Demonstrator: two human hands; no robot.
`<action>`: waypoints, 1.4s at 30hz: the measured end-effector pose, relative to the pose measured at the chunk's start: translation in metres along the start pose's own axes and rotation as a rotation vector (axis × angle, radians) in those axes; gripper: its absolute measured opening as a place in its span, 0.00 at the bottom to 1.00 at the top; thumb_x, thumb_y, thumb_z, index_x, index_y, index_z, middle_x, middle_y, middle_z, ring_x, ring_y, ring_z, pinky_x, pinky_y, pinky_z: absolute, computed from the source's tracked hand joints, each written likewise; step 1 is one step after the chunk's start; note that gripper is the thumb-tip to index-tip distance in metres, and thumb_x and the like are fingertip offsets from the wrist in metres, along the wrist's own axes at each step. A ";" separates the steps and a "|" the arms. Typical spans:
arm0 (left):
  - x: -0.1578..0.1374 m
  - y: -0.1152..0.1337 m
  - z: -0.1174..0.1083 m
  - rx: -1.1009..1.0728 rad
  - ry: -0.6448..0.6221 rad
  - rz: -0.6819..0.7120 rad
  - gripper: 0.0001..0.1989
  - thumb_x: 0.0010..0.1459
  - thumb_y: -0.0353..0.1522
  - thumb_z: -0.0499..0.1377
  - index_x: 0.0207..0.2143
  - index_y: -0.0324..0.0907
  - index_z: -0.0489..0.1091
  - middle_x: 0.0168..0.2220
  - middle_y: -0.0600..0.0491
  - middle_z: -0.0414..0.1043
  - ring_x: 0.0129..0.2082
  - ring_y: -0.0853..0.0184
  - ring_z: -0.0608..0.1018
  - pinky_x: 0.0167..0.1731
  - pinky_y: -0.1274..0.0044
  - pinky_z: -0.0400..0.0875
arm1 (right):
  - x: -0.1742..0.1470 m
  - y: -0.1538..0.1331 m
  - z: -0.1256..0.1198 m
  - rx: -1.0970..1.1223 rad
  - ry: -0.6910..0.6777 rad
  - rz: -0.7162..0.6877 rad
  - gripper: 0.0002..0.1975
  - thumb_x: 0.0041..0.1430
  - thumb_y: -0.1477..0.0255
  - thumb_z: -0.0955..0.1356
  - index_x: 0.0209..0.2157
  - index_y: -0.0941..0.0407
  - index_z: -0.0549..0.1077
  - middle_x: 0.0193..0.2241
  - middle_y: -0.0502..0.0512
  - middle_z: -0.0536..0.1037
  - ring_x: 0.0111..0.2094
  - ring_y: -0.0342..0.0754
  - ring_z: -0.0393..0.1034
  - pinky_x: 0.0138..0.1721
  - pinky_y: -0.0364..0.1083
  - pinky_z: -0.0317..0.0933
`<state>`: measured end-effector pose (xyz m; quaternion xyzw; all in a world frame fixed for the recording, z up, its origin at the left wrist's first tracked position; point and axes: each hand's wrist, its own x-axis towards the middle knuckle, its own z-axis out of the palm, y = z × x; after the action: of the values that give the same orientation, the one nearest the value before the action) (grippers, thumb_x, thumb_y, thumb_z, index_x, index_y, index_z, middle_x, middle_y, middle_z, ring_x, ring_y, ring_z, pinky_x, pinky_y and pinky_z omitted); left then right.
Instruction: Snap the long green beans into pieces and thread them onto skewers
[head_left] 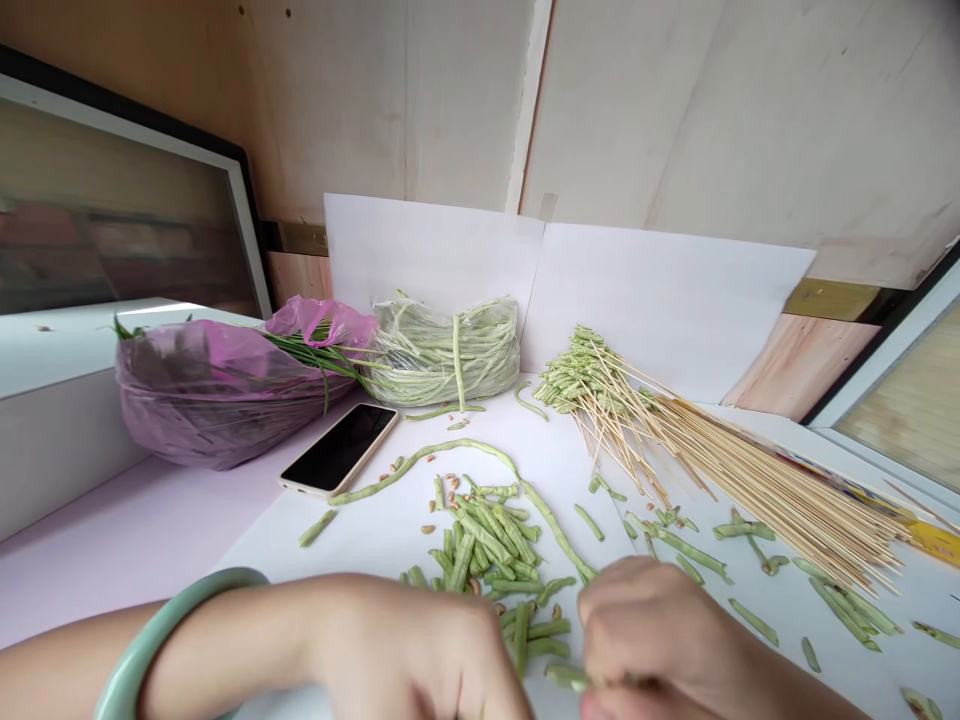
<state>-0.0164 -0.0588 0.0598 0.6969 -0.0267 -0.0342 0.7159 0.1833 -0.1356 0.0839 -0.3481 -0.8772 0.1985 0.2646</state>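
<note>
My left hand [427, 650], with a pale green bangle [142, 650] on its wrist, is low in the middle; its fingertips are cut off by the bottom edge. My right hand [652, 640] is closed, its fingers curled around a green bean piece [568, 677] whose end shows beside the thumb. Just beyond both hands lies a pile of short-cut green beans [495, 540] with loose brownish seeds [452, 483]. One long green bean [442, 447] curves around the pile, its near end meeting my right hand's knuckles.
A black-screened phone [341, 450] lies left of the pile. Behind it are a purple plastic bag [217, 400] of greens and a clear bag [450, 350] of long beans. Wooden skewers [750, 470] bearing bean pieces [577, 375] spread across the right, with bean scraps [694, 550] nearby. White boards [675, 300] stand behind.
</note>
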 end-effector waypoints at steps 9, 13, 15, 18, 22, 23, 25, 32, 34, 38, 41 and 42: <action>0.013 -0.010 -0.019 -0.448 0.705 -0.047 0.16 0.51 0.40 0.63 0.25 0.35 0.70 0.20 0.51 0.74 0.12 0.75 0.69 0.09 0.86 0.57 | 0.008 0.024 0.001 -0.063 0.128 0.365 0.10 0.66 0.73 0.58 0.30 0.54 0.64 0.24 0.46 0.63 0.25 0.43 0.59 0.26 0.42 0.55; 0.014 -0.011 -0.021 -0.465 0.720 -0.056 0.17 0.52 0.42 0.62 0.26 0.33 0.72 0.24 0.49 0.75 0.16 0.72 0.75 0.14 0.84 0.65 | 0.009 0.022 0.000 -0.077 0.023 0.346 0.18 0.58 0.85 0.56 0.39 0.51 0.69 0.33 0.49 0.66 0.26 0.42 0.61 0.27 0.42 0.57; 0.014 -0.010 -0.020 -0.455 0.726 -0.068 0.18 0.52 0.42 0.62 0.25 0.33 0.71 0.23 0.50 0.74 0.17 0.71 0.76 0.16 0.83 0.67 | 0.009 0.021 0.001 -0.130 -0.005 0.314 0.20 0.58 0.86 0.56 0.40 0.51 0.71 0.34 0.50 0.63 0.24 0.42 0.59 0.25 0.41 0.56; 0.014 -0.008 -0.019 -0.448 0.736 -0.081 0.19 0.51 0.44 0.63 0.26 0.34 0.70 0.23 0.49 0.75 0.17 0.71 0.76 0.16 0.83 0.67 | 0.008 0.024 0.002 -0.179 0.008 0.237 0.20 0.61 0.84 0.56 0.44 0.51 0.71 0.34 0.51 0.63 0.24 0.42 0.59 0.23 0.41 0.57; 0.014 -0.008 -0.018 -0.422 0.678 -0.087 0.20 0.50 0.46 0.63 0.30 0.35 0.70 0.23 0.51 0.73 0.17 0.71 0.74 0.14 0.83 0.65 | 0.005 0.030 0.008 -0.072 0.104 0.155 0.16 0.59 0.84 0.61 0.43 0.51 0.68 0.36 0.50 0.72 0.34 0.43 0.70 0.35 0.41 0.65; 0.014 -0.008 -0.018 -0.404 0.652 -0.091 0.20 0.50 0.45 0.63 0.30 0.35 0.70 0.23 0.51 0.73 0.16 0.72 0.74 0.13 0.84 0.63 | 0.005 0.031 0.010 -0.038 0.140 0.158 0.15 0.57 0.84 0.63 0.41 0.51 0.67 0.36 0.48 0.74 0.36 0.43 0.71 0.38 0.41 0.65; 0.014 -0.009 -0.018 -0.366 0.600 -0.099 0.19 0.51 0.44 0.63 0.30 0.35 0.70 0.24 0.52 0.72 0.15 0.73 0.72 0.12 0.85 0.60 | 0.004 0.033 0.014 0.030 0.200 0.171 0.16 0.53 0.86 0.65 0.37 0.51 0.66 0.33 0.44 0.76 0.35 0.41 0.73 0.38 0.39 0.66; 0.011 -0.012 -0.017 -0.292 0.545 -0.125 0.19 0.46 0.43 0.67 0.30 0.36 0.70 0.24 0.53 0.73 0.15 0.76 0.70 0.13 0.84 0.64 | 0.006 0.034 0.028 0.099 0.335 0.121 0.15 0.51 0.86 0.65 0.34 0.51 0.62 0.29 0.43 0.73 0.29 0.41 0.72 0.32 0.39 0.67; 0.010 -0.013 -0.017 -0.261 0.516 -0.165 0.21 0.42 0.42 0.70 0.32 0.36 0.70 0.24 0.54 0.73 0.17 0.75 0.71 0.16 0.84 0.66 | 0.006 0.035 0.032 0.085 0.363 0.128 0.15 0.49 0.85 0.65 0.34 0.51 0.60 0.30 0.45 0.69 0.28 0.42 0.70 0.30 0.41 0.66; 0.009 -0.010 -0.013 -0.162 0.509 -0.206 0.21 0.44 0.45 0.68 0.30 0.37 0.69 0.21 0.56 0.70 0.16 0.75 0.70 0.16 0.83 0.65 | 0.005 0.034 0.033 0.104 0.310 0.249 0.14 0.49 0.83 0.66 0.33 0.52 0.60 0.26 0.44 0.65 0.24 0.42 0.64 0.25 0.41 0.63; 0.008 -0.005 -0.011 -0.101 0.518 -0.211 0.20 0.47 0.46 0.65 0.28 0.37 0.69 0.18 0.58 0.67 0.14 0.77 0.67 0.15 0.84 0.63 | 0.007 0.031 0.025 0.061 0.241 0.319 0.10 0.50 0.77 0.71 0.31 0.52 0.65 0.22 0.44 0.65 0.23 0.43 0.61 0.24 0.41 0.59; 0.008 -0.004 -0.010 -0.102 0.532 -0.206 0.19 0.48 0.45 0.65 0.27 0.38 0.69 0.18 0.58 0.66 0.14 0.77 0.67 0.15 0.84 0.62 | 0.007 0.030 0.022 0.050 0.207 0.319 0.09 0.51 0.75 0.72 0.28 0.53 0.67 0.21 0.44 0.65 0.23 0.42 0.60 0.23 0.40 0.58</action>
<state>-0.0077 -0.0494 0.0558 0.6434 0.2348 0.0759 0.7246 0.1810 -0.1135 0.0528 -0.4945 -0.7738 0.2227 0.3272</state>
